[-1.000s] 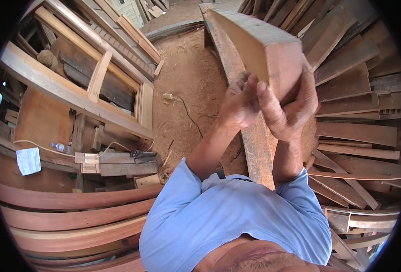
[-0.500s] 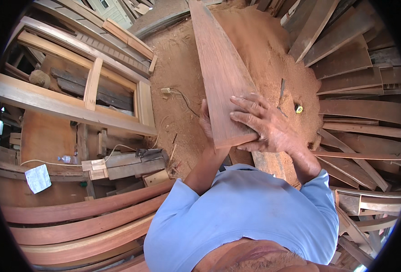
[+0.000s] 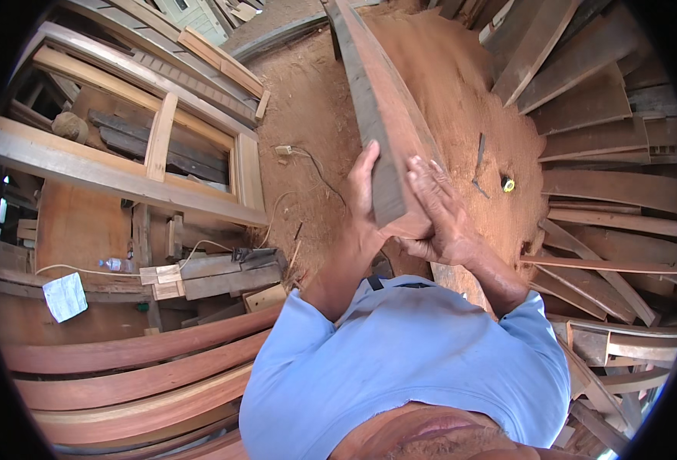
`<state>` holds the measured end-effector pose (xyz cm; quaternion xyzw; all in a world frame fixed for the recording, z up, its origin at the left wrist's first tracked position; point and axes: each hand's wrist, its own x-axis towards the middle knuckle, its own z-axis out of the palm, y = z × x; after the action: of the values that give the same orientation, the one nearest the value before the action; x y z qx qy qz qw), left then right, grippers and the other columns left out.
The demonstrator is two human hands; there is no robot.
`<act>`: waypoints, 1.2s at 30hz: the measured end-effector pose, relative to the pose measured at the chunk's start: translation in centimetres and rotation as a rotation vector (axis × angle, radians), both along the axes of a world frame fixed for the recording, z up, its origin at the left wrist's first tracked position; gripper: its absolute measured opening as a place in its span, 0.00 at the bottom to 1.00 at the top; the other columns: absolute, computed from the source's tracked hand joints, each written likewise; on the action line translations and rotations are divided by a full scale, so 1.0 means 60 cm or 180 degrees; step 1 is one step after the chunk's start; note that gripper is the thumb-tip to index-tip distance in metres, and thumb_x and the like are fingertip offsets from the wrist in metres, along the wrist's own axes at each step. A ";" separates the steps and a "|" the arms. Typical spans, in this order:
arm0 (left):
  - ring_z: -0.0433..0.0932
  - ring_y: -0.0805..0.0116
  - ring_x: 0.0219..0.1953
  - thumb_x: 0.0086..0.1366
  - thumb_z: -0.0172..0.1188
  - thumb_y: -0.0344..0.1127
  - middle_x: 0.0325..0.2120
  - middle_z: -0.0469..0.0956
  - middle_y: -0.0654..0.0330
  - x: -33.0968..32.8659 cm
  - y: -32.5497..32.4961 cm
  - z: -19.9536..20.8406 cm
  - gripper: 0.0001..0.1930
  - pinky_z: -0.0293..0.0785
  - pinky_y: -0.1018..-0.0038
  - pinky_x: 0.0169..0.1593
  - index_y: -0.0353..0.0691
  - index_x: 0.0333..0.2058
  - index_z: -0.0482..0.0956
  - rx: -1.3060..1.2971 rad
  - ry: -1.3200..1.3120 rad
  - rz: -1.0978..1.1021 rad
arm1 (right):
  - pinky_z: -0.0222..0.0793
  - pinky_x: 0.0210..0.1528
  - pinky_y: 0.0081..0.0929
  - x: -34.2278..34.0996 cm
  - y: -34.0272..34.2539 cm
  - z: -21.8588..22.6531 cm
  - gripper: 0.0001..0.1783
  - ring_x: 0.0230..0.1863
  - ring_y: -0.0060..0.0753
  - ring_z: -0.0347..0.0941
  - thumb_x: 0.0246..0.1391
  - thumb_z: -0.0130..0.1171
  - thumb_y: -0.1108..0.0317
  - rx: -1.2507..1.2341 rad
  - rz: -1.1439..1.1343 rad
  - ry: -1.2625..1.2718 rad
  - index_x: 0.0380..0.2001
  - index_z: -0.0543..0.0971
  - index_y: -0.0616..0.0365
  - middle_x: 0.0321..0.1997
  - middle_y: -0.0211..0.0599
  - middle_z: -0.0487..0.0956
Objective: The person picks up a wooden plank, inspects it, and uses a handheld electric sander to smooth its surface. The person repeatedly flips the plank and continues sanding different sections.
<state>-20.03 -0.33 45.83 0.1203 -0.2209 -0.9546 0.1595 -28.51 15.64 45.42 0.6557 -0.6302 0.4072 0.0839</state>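
Note:
A long, thick wooden plank [image 3: 393, 142] stretches away from my body toward the top of the view, its near end between my two hands. It is tilted on its length, so a greyish rough side and a reddish-brown side both show. My left hand [image 3: 366, 192] grips the grey side near the end, thumb up along it. My right hand [image 3: 439, 208] is closed around the near end on the reddish side, fingers laid along the wood and thumb low by the end face. The undersides of both grips are hidden.
Sawdust covers the ground, where a yellow-and-black tape measure [image 3: 508, 184] and a thin dark metal tool [image 3: 479, 162] lie to the right. Boards [image 3: 610, 184] are stacked along the right. At left are a wooden frame [image 3: 124, 165], a socket with a cord [image 3: 283, 150] and reddish planks [image 3: 147, 349].
The plank has been rolled to the right about its length, bringing its grey side into view. My left hand has come up along that side, and my right hand has slid off the broad face.

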 end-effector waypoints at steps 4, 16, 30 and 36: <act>0.74 0.54 0.59 0.73 0.47 0.57 0.58 0.73 0.45 0.001 -0.021 0.069 0.35 0.70 0.56 0.64 0.31 0.65 0.63 0.0023 0.0596 -0.0374 | 0.58 0.71 0.48 -0.002 -0.033 0.040 0.54 0.70 0.58 0.64 0.50 0.72 0.53 -0.0722 -0.0226 -0.0365 0.68 0.58 0.77 0.69 0.67 0.64; 0.65 0.64 0.66 0.72 0.59 0.42 0.65 0.63 0.57 -0.014 -0.059 0.159 0.45 0.68 0.67 0.65 0.45 0.75 0.36 -0.1484 0.1296 -0.0456 | 0.72 0.61 0.42 -0.015 -0.097 0.182 0.46 0.59 0.56 0.76 0.46 0.71 0.64 -0.1569 -0.0253 -0.0553 0.63 0.64 0.81 0.59 0.71 0.74; 0.64 0.63 0.67 0.70 0.61 0.40 0.66 0.62 0.56 -0.022 -0.066 0.170 0.45 0.64 0.66 0.67 0.42 0.74 0.39 -0.1604 0.1207 -0.0366 | 0.63 0.67 0.40 -0.031 -0.106 0.188 0.48 0.65 0.52 0.71 0.46 0.73 0.58 -0.1610 -0.0159 -0.0712 0.61 0.65 0.83 0.63 0.66 0.72; 0.66 0.62 0.64 0.67 0.64 0.42 0.63 0.65 0.53 -0.030 -0.054 0.173 0.44 0.66 0.64 0.66 0.34 0.71 0.47 -0.1676 0.1066 -0.0174 | 0.65 0.66 0.40 -0.050 -0.099 0.191 0.48 0.63 0.54 0.73 0.44 0.74 0.60 -0.1600 -0.0084 -0.0532 0.61 0.65 0.83 0.63 0.67 0.72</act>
<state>-21.81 -3.54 56.18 -0.0900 -0.4344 -0.8751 0.1936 -31.50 9.70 56.91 0.5701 -0.5225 0.6027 0.1971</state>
